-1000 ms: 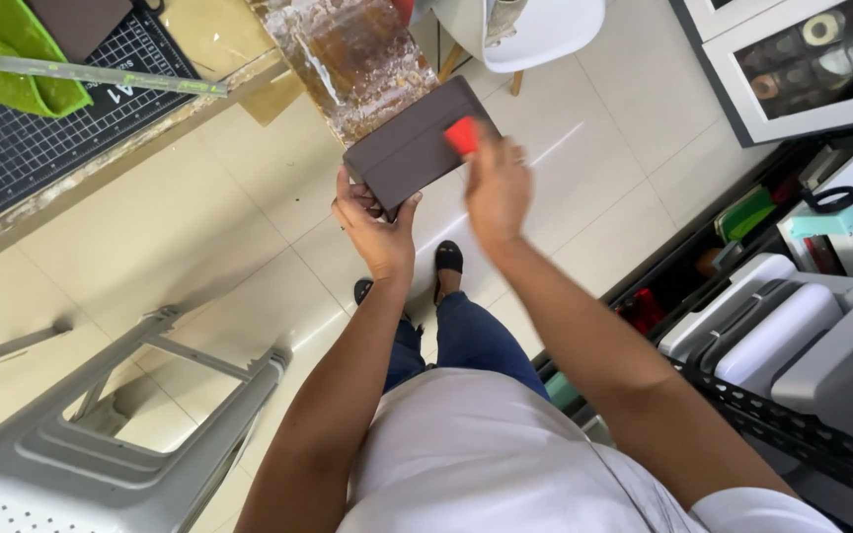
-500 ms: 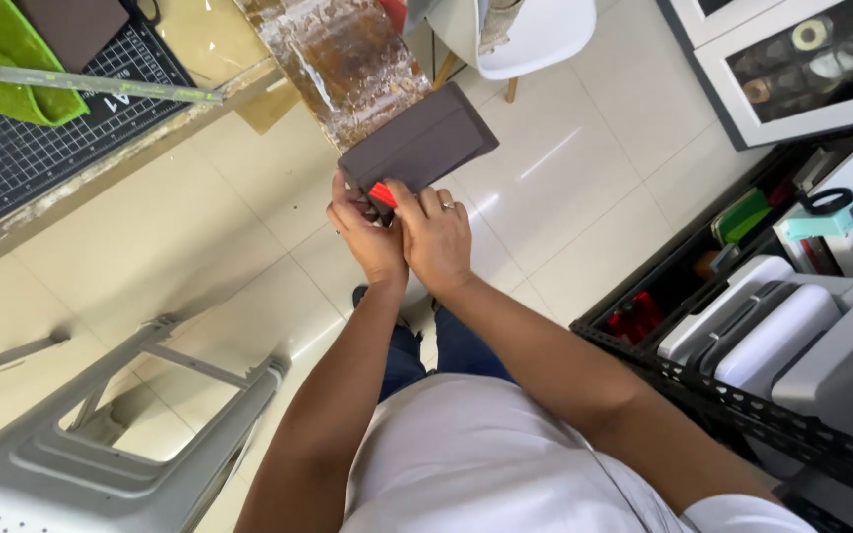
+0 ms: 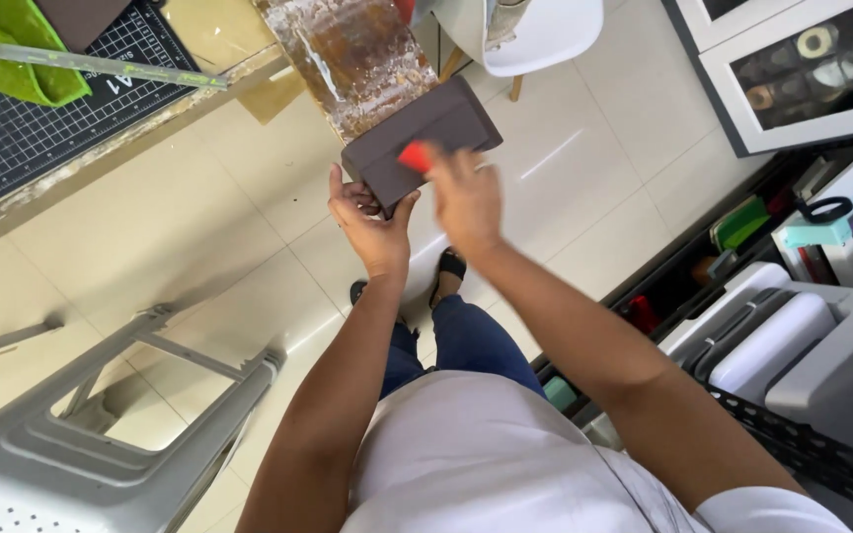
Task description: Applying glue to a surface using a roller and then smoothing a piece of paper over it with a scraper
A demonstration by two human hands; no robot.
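Dark brown flat panel (image 3: 426, 138), rectangular and board-like, held in the air above the tiled floor (image 3: 199, 227), tilted so that one long edge runs up toward the upper right. The left hand (image 3: 372, 217) grips the panel at its lower left corner: the thumb lies along the near edge and the fingers wrap beneath, so that this hand is closed on the panel. The right hand (image 3: 466, 202) lies on the panel's upper face, just right of the left hand; its fingers press a small red object (image 3: 415, 155) flat against the surface, near the middle of the lower edge. The right hand is blurred, and the exact finger grip on the red object cannot be told. The two hands are close together, nearly touching at the panel's lower edge.

Directly behind the panel stands a stained, rust-brown and white slab (image 3: 352, 54), leaning against the edge of a worktable. On that table, upper left, lie a black gridded cutting mat (image 3: 12, 138), a clear ruler (image 3: 81, 61) and a green cloth (image 3: 12, 49). A white chair (image 3: 545, 30) is at the upper centre. A grey plastic stool (image 3: 81, 434) occupies the lower left. At right stand dark shelving (image 3: 792, 434) and a grey machine (image 3: 821, 345).
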